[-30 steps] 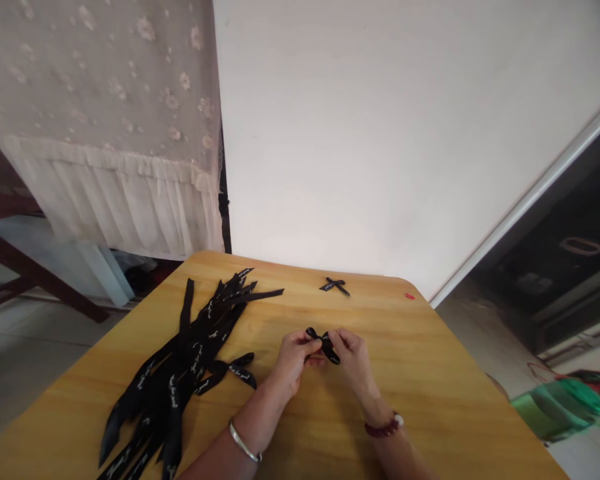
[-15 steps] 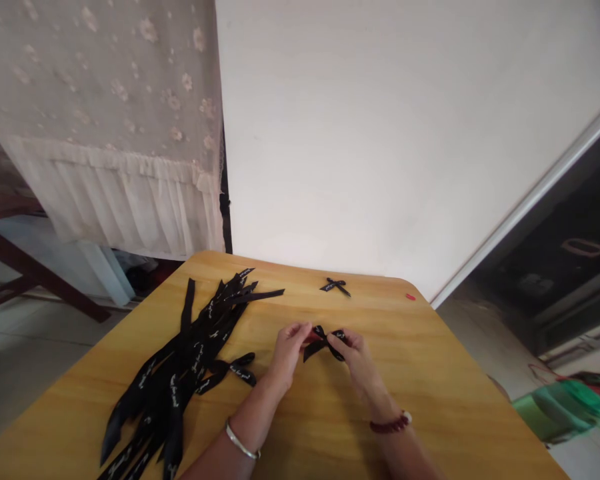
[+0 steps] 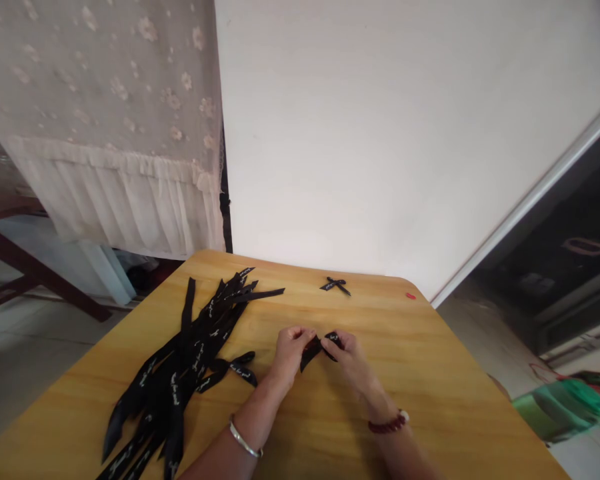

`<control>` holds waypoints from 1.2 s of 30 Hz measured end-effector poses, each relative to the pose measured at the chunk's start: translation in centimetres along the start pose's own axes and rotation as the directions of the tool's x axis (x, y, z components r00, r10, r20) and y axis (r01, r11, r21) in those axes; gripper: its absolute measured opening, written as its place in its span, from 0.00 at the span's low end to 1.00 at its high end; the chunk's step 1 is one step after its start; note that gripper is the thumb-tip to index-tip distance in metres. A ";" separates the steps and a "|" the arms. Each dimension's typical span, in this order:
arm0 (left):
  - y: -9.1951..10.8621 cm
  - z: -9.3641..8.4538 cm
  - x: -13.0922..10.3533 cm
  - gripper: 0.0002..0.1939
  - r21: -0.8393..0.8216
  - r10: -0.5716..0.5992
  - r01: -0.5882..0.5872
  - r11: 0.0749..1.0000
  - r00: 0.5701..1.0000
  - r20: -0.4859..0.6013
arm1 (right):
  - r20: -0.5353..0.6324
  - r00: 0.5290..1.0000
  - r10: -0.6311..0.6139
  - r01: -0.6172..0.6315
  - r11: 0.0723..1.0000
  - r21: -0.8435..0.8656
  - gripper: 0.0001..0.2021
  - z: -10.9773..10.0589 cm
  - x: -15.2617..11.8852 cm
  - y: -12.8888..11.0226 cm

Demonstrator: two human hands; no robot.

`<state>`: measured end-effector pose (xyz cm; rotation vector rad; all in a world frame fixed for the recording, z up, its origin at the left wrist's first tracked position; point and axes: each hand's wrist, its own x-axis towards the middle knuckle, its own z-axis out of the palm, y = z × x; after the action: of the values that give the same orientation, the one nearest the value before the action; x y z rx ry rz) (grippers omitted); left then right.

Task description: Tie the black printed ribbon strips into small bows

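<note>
Between my two hands, just above the wooden table (image 3: 395,373), is a black ribbon bow (image 3: 310,353) with white lettering. My left hand (image 3: 291,350) pinches its left side between thumb and fingers. On the other side, my right hand (image 3: 349,353) grips the right loop near the knot. The fingers partly cover the knot, so how tight it is cannot be seen. To the left lies a pile of black printed ribbons (image 3: 200,347), with a looped ribbon (image 3: 243,368) at its right edge. A finished-looking small bow (image 3: 335,285) rests near the far edge.
A small red piece (image 3: 411,295) lies at the table's far right corner. Behind the table stands a white panel (image 3: 330,147), with a lace curtain (image 3: 130,133) to its left. A green translucent container (image 3: 563,408) is beyond the right edge.
My left fingers have shifted slightly right, closer to the knot, and cover the bow's left loop. The right thumb has moved a little toward the knot. The ribbon pile is unchanged.
</note>
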<state>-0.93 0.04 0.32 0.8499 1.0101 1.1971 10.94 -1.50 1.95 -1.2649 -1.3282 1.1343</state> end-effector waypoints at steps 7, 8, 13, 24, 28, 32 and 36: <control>0.5 -0.1 0.1 0.10 0.037 0.005 -0.003 0.999 0.998 -0.065 | -0.032 0.997 -0.076 0.073 0.993 -0.088 0.13 0.0 0.3 0.7; 0.6 -0.2 0.2 0.09 0.057 0.048 -0.042 0.997 0.992 -0.113 | -0.063 0.994 -0.091 0.083 0.988 -0.129 0.13 -0.1 0.4 0.7; 1.1 -0.4 -0.1 0.12 0.039 0.043 -0.036 0.999 0.977 -0.209 | -0.189 0.967 -0.173 0.111 0.948 -0.297 0.13 -0.3 0.5 1.0; 0.2 0.4 -0.9 0.08 -0.163 -0.085 0.099 0.982 0.992 0.092 | -0.153 0.984 -0.092 0.098 0.995 0.030 0.12 0.5 0.1 0.7; 0.4 0.4 -0.9 0.08 -0.176 -0.055 0.071 0.982 0.994 0.091 | -0.118 0.991 -0.059 0.074 0.989 0.125 0.14 0.9 -0.6 0.1; 1.1 0.2 -1.4 0.09 -0.184 -0.049 0.062 0.981 0.996 0.072 | -0.228 0.973 0.045 0.017 0.965 0.261 0.16 1.2 -1.5 -0.5; 2.2 0.2 -2.2 0.10 -0.134 -0.126 0.134 0.982 0.990 0.065 | -0.292 0.947 0.135 -0.014 0.924 0.381 0.18 1.3 -2.3 -0.6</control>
<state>-1.56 -1.78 2.79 0.6946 0.9117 1.1125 9.61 -3.83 2.33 -1.1583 -0.7855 1.1209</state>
